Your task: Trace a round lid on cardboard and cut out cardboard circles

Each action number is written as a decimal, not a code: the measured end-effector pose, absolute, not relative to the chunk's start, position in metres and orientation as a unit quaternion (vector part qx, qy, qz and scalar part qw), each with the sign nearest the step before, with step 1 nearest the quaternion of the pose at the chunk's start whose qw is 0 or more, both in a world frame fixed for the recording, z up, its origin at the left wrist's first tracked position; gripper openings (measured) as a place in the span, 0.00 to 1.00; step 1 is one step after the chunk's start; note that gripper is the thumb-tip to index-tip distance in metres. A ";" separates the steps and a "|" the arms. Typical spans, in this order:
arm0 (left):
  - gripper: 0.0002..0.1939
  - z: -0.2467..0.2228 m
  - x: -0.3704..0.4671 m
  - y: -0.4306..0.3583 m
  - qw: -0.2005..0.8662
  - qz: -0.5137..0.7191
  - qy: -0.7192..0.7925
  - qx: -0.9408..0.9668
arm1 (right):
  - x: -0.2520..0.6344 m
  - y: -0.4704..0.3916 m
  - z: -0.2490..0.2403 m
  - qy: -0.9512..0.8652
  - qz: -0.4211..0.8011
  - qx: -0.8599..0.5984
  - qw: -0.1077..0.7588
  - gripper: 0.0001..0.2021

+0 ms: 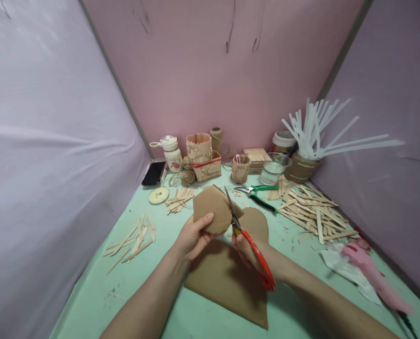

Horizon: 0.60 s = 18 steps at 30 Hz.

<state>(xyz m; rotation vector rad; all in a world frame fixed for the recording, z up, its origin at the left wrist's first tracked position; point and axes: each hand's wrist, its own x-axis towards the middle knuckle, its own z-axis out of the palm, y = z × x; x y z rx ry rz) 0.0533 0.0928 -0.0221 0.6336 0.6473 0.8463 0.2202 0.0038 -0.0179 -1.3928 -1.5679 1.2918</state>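
Between the thumb and fingers of my left hand (197, 235) is a small brown cardboard piece (211, 207), raised above the table. My right hand (247, 252) is closed round the red handles of a pair of scissors (257, 256). The scissor blades point up and away, across the right edge of the held piece, with a pointed bit of cardboard beyond them. Below both hands a larger brown cardboard sheet (227, 287) lies on the green table (125, 301). Its upper right part has a rounded edge, and my right hand hides some of it.
Green-handled pruners (262, 201) lie beyond the scissors. Wooden sticks (312, 207) are heaped at right, near a pink glue gun (375, 278). More sticks (132, 242) lie left. Along the back stand a white bottle (172, 155), wooden baskets (207, 167) and a clear bowl (273, 169).
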 end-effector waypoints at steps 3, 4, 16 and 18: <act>0.25 -0.021 0.052 0.093 0.816 0.395 0.305 0.292 | 0.216 0.005 -0.031 -0.567 0.502 -0.534 0.377 0.32; 0.25 -0.020 0.052 0.094 0.816 0.395 0.306 0.291 | 0.214 0.005 -0.036 -0.557 0.505 -0.533 0.388 0.31; 0.23 -0.016 0.044 0.099 0.830 0.378 0.277 0.303 | 0.211 0.001 -0.039 -0.544 0.511 -0.532 0.399 0.29; 0.25 -0.016 0.042 0.100 0.830 0.375 0.274 0.309 | 0.210 0.001 -0.035 -0.547 0.498 -0.550 0.388 0.29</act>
